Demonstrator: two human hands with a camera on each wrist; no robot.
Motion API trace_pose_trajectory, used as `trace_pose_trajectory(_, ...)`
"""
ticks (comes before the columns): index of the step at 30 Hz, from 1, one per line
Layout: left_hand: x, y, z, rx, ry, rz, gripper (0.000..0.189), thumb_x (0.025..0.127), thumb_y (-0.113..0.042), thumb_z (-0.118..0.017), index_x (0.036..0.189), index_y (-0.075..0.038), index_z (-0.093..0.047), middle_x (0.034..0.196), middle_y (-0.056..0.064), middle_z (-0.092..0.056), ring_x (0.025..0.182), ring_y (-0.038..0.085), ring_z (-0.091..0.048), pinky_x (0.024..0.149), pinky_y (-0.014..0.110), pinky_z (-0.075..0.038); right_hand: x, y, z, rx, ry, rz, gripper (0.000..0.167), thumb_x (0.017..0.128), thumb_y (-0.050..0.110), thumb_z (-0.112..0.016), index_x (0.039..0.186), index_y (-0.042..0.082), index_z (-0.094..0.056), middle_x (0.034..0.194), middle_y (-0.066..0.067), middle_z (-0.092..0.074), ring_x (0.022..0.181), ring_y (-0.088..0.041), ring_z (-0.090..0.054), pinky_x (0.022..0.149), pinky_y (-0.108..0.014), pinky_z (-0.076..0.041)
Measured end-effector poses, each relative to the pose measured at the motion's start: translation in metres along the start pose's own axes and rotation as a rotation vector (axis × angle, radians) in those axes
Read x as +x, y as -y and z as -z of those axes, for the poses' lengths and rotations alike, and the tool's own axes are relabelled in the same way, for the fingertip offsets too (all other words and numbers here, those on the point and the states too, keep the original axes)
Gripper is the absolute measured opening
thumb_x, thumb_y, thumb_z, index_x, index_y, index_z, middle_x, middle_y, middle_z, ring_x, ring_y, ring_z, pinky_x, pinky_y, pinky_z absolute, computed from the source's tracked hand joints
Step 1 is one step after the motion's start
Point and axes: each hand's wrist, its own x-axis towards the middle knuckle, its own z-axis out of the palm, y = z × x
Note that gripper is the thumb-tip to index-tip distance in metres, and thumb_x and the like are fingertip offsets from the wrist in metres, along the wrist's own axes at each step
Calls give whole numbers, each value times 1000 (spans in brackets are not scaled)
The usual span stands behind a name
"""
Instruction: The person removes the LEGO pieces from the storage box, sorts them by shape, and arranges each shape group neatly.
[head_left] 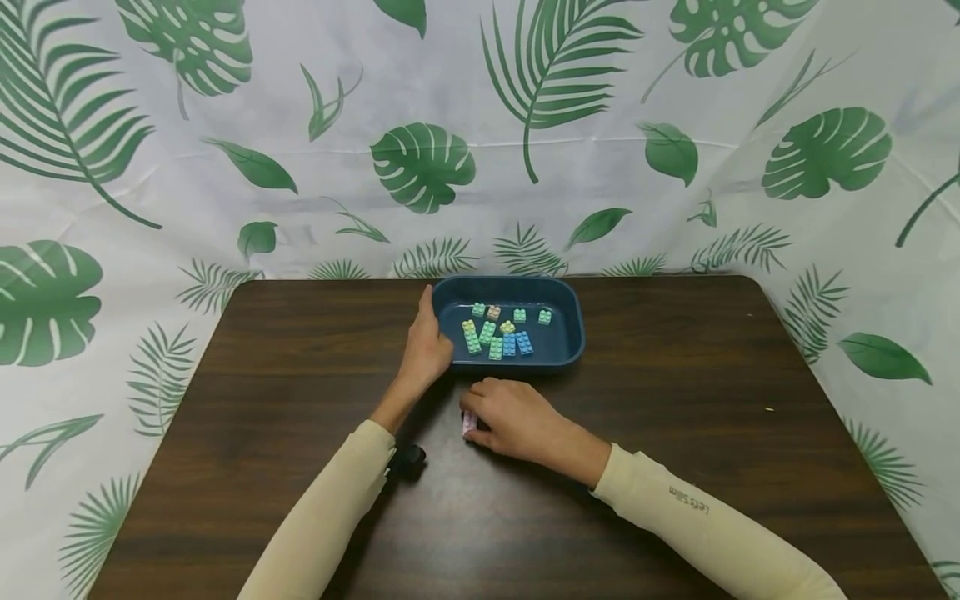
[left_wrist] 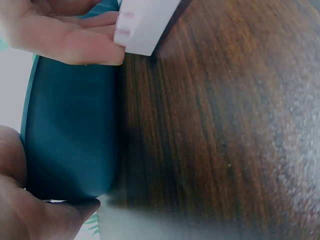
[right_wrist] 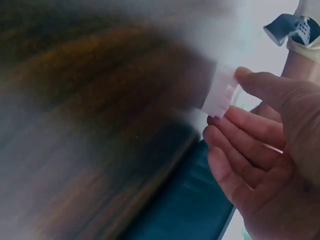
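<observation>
A dark blue tray (head_left: 576, 333) lies near the table's far edge, with several green, blue, yellow and peach toy building bricks (head_left: 496, 347) inside. My left hand (head_left: 429, 346) grips the tray's left end; in the left wrist view its thumb and a finger (left_wrist: 87, 206) lie around the tray's end. Just in front of the tray, my right hand (head_left: 521, 421) pinches a pale pink toy building brick (head_left: 469, 423). The right wrist view shows that brick (right_wrist: 219, 92) between thumb and fingertips, its studs facing the palm.
Dark wood-grain table (head_left: 675, 392) lies under both arms. A small black object (head_left: 411, 461) is at the left wrist. A tiny yellow-green speck (head_left: 769, 409) lies on the right part of the table. A white leaf-print curtain (head_left: 330, 183) hangs behind the table.
</observation>
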Motion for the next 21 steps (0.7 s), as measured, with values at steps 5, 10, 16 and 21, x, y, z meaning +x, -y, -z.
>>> trace_pose_trajectory(5, 0, -1, -2, -6, -6, -6, 85, 96, 11, -39, 171, -9, -4, 175, 21, -24, 151, 42, -41, 121, 55, -40, -3, 0, -3, -26, -11, 23, 32, 92, 41, -82, 114, 18, -76, 106, 3, -73, 93, -12, -66, 81, -32, -58)
trace_pose_trajectory(10, 0, -1, -2, -5, -11, -5, 85, 97, 10, -39, 171, -10, -4, 174, 21, -24, 153, 41, -39, 122, 55, -39, -4, 0, -4, -43, -16, 37, 35, 92, 42, -82, 115, 17, -76, 107, 3, -73, 94, -12, -66, 82, -32, -59)
trace_pose_trajectory(16, -1, 0, -2, 2, -11, 3, 84, 97, 10, -39, 171, -10, -4, 174, 21, -25, 155, 41, -36, 124, 54, -37, -4, 0, -5, -32, 0, 37, 38, 93, 42, -81, 120, 16, -75, 109, 2, -74, 93, -13, -68, 82, -32, -59)
trace_pose_trajectory(21, -2, 0, -2, 1, -17, 12, 84, 99, 9, -39, 172, -13, -4, 174, 20, -26, 154, 41, -38, 122, 54, -39, -4, -1, -6, -16, 12, 37, 42, 93, 46, -80, 122, 17, -74, 111, 2, -72, 92, -11, -67, 81, -32, -59)
